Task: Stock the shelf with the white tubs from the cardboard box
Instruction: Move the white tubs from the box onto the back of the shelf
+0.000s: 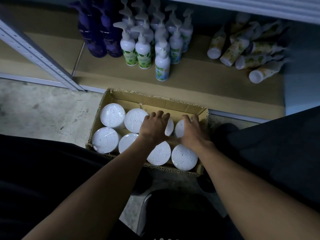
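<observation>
I see the cardboard box [174,103] at frame centre holding white tubs [112,115], left hand [154,126] and right hand [192,132] each spread over a back-row tub, grip unclear, shelf [190,78] above.

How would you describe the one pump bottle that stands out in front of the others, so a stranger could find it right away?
Start at the bottom shelf lined with cardboard, behind the open box on the floor. Find the cluster of white pump bottles beside the purple bottles. The front pump bottle stands alone nearest the shelf edge, with a bluish label instead of green.
</observation>
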{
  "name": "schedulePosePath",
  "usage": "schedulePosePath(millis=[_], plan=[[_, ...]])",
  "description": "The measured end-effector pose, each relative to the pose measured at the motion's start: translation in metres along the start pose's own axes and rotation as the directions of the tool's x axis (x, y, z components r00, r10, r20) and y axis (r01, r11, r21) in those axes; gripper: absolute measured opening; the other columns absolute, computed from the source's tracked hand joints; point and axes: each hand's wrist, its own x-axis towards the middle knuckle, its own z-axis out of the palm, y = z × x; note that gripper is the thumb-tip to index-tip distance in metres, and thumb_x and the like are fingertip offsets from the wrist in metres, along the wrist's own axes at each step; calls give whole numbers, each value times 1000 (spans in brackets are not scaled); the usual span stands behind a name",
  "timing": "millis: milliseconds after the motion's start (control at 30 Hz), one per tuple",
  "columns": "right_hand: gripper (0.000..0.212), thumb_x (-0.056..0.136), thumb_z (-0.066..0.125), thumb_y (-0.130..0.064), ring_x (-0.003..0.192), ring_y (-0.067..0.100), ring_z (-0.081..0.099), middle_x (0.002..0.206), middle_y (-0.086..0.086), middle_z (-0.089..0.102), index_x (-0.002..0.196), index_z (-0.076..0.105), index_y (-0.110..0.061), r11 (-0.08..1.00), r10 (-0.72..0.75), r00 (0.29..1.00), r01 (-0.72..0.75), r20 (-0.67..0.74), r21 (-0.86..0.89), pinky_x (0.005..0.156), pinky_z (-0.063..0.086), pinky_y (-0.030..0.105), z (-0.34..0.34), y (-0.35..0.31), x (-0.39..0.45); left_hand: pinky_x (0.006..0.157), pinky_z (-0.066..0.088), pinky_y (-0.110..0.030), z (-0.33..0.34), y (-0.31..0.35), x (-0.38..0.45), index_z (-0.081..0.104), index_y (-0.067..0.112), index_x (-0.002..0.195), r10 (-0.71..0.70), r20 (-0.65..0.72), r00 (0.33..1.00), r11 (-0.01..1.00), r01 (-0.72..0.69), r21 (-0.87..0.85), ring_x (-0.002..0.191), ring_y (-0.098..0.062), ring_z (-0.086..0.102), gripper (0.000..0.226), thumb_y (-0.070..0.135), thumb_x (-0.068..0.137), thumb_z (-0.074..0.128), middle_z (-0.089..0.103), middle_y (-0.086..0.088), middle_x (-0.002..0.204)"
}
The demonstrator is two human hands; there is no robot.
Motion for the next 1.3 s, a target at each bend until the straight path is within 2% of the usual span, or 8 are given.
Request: schedulePosePath(millis=[367, 567, 667, 800, 900, 1000, 1200, 1300], plan=[[88, 74, 84, -31, 129, 36, 40, 148, 8, 23, 146, 34, -25, 999, 35, 999, -35, 17, -7, 92, 50, 42, -42, -12, -18, 93, 51, -43, -32, 7, -12, 34, 18, 148, -11, -4, 1000, 997, 10, -71, 130, -30, 41, 87, 43, 75, 76, 38, -5, 146], [81, 76, 81, -28, 129, 34, 38, 144, 7, 26, 144, 37, -26, 999, 18, 999, -19, -34, -27, 90, 47, 41, -72, -25, -45, 96, 50, -44, -69, 7, -33, 37, 19, 147, -14, -3, 1000, 996, 14, -90, 130, -31, 42, 91, 42, 70, 81, 41, -7, 146], [79, 72, 83, -31, 122, 33, 43, 139, 6, 29, 139, 42, -25, 999, -18, 999, 17, -48, -32, 83, 47, 39, -98, -36, -55, 98, 49, -44, -95, 5, -48, 41, 21, 145, -16, -42, 999, 995, 12, -95, 128, -31, 44, 90, 43, 68, 82, 44, -7, 143], [86, 69, 82, -41, 123, 34, 47, 139, 6, 33, 143, 42, -25, 992, -119, 991, 116, -59, -48, 91, 50, 42, -141, -48, -70, 101, 47, -43, -140, 1, -71, 47, 21, 143, -17, -89, 996, 997, 11, -76, 125, -32, 48, 88, 45, 66, 83, 49, -9, 139], [94, 68, 80, -44, 131, 30, 45, 149, 6, 35, 150, 36, -33, 981, -196, 978, 194, -76, -33, 97, 49, 39, -176, -56, -91, 91, 53, -41, -176, 0, -88, 60, 22, 126, -5, -149, 989, 997, -8, -82, 111, -28, 59, 72, 47, 62, 82, 61, -6, 123], [88, 65, 78, -49, 127, 24, 50, 148, 3, 44, 145, 44, -36, 965, -261, 959, 257, -113, -53, 96, 50, 39, -212, -64, -116, 82, 55, -39, -212, 4, -106, 64, 22, 110, 16, -183, 983, 997, -29, -71, 98, -25, 62, 55, 47, 64, 80, 65, -2, 106], [77, 64, 78, -55, 113, 21, 57, 139, -4, 52, 137, 53, -44, 947, -311, 930, 286, -196, -145, 87, 54, 37, -286, -81, -175, 91, 51, -36, -287, 18, -147, 59, 27, 126, 83, -269, 960, 995, -94, -29, 111, -18, 56, 70, 55, 65, 80, 61, 6, 123], [78, 59, 78, -57, 105, 20, 61, 134, -6, 56, 133, 55, -48, 939, -336, 903, 300, -269, -166, 81, 53, 32, -317, -89, -197, 79, 53, -36, -321, 27, -159, 60, 30, 102, 109, -316, 942, 994, -108, 20, 95, -18, 59, 53, 61, 62, 75, 64, 6, 104]])
